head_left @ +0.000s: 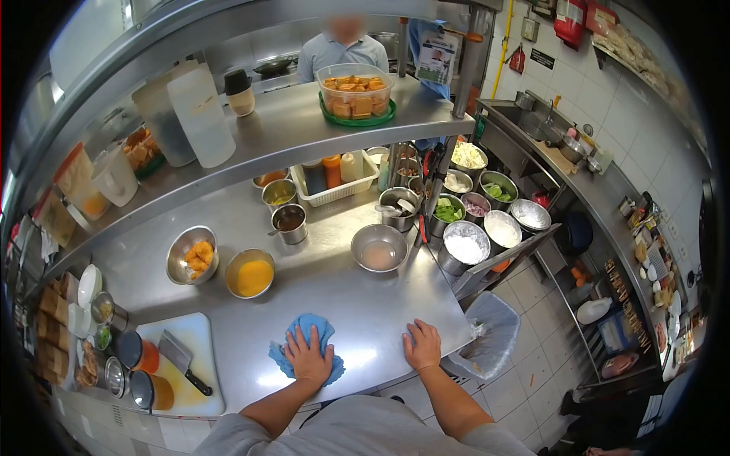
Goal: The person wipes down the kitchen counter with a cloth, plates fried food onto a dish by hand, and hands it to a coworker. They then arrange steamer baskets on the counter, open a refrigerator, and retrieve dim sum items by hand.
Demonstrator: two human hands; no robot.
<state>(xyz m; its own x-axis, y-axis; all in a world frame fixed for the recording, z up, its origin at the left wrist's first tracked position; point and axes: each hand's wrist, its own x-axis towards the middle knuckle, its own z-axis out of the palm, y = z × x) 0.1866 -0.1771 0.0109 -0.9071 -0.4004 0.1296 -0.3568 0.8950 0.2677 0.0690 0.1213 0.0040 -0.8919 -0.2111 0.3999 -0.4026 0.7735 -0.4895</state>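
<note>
My left hand (308, 357) lies flat with fingers spread on a crumpled blue cloth (322, 325), pressing it against the steel worktop (365, 304). Near the right corner of the worktop, my right hand (423, 345) rests palm down, holding nothing. Beyond the cloth stand a metal bowl of yellow-orange liquid (251, 274), a metal bowl with orange pieces (199, 256) and a metal bowl with a little cloudy liquid (379, 248). To the left, a cleaver (182, 360) with a black handle lies on a white cutting board (199, 327).
Dark-lidded jars (156, 393) stand by the board. Metal containers of white powder (467, 245) and greens (449, 209) line the right side. A lined bin (487, 334) is below the right corner. Overhead runs a steel shelf (281, 121); behind it stands a person (344, 53).
</note>
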